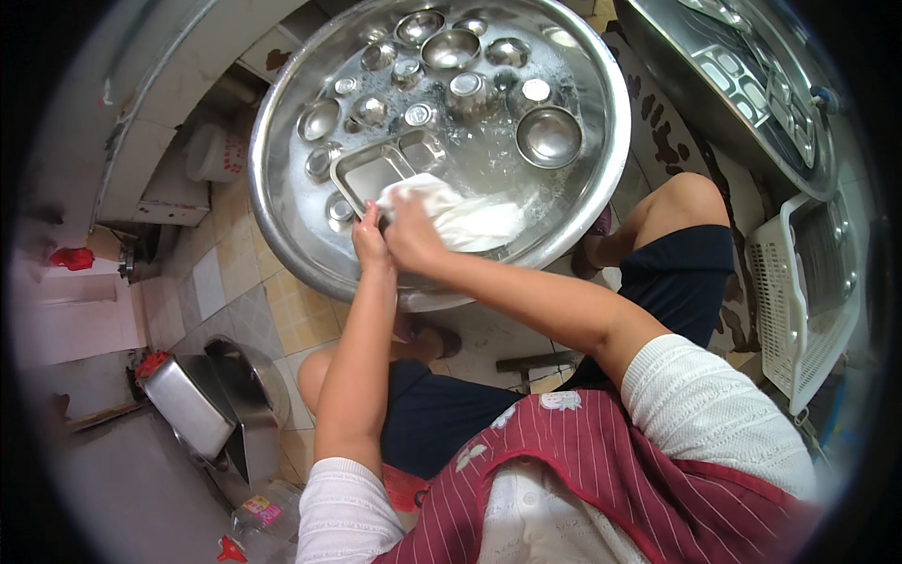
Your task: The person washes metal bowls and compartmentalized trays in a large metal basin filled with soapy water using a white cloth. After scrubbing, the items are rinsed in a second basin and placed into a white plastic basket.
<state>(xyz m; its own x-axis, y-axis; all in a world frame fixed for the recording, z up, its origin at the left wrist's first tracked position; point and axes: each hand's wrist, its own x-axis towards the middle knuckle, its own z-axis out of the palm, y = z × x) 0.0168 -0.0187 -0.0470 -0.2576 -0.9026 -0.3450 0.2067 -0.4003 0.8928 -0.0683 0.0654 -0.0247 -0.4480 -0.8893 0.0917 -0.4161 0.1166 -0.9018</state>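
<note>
A compartment tray of stainless steel (373, 171) is tilted at the near left of a wide metal basin (616, 134) of sudsy water. My left hand (371, 240) grips the tray's near edge. Against the tray, my right hand (412, 229) is closed on a white cloth (479, 218), whose loose part trails to the right in the water. The fingertips of my right hand are blurred. Around the tray lie several metal bowls, one floating bowl (550, 137) to the right and another bowl (451, 49) at the far side. Upturned metal cups (468, 88) stand between them.
At the right, a metal sink or tub (705, 106) holds compartment trays (740, 84), beside a white plastic basket (775, 296) with metalware. Rectangular metal pans (190, 409) and a clear plastic bottle (271, 511) are on the left. A white bucket (211, 154) stands at the upper left.
</note>
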